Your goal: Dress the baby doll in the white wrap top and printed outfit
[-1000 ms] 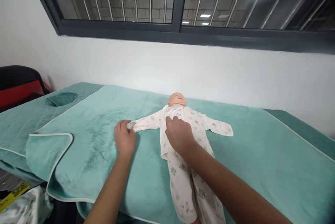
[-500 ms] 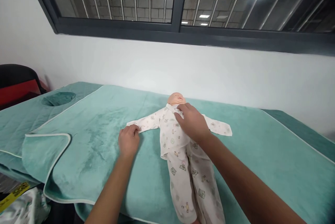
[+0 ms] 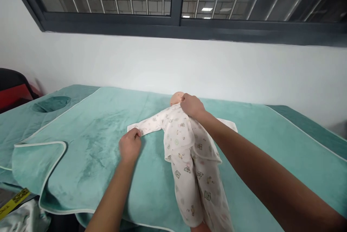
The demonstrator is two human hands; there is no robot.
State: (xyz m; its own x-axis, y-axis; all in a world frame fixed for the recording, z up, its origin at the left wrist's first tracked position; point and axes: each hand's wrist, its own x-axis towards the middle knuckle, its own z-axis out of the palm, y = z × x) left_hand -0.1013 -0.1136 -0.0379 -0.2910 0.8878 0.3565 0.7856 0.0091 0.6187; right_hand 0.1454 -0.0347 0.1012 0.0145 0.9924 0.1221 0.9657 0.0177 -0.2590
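A baby doll (image 3: 175,98) lies face up on a teal sheet, its head toward the wall. It wears a white long-sleeved baby shirt (image 3: 176,132) and matching trousers (image 3: 182,185), both printed with small animals. My left hand (image 3: 130,146) pinches the sleeve near its cuff, on the left side. At the neckline, my right hand (image 3: 193,106) is closed on the shirt's collar and covers part of the doll's face. The right forearm hides much of the other sleeve. A bit of the doll's foot (image 3: 200,227) shows below the trousers.
The teal sheet (image 3: 92,123) covers a padded bed with a face hole (image 3: 52,104) at the left. A white wall and barred window stand behind. A red and black chair (image 3: 15,89) is at the far left; crumpled cloth (image 3: 29,217) lies at lower left.
My right hand has moved up from the chest to the collar and closed on the shirt there. My left hand stays at the sleeve cuff. The view has shifted slightly.
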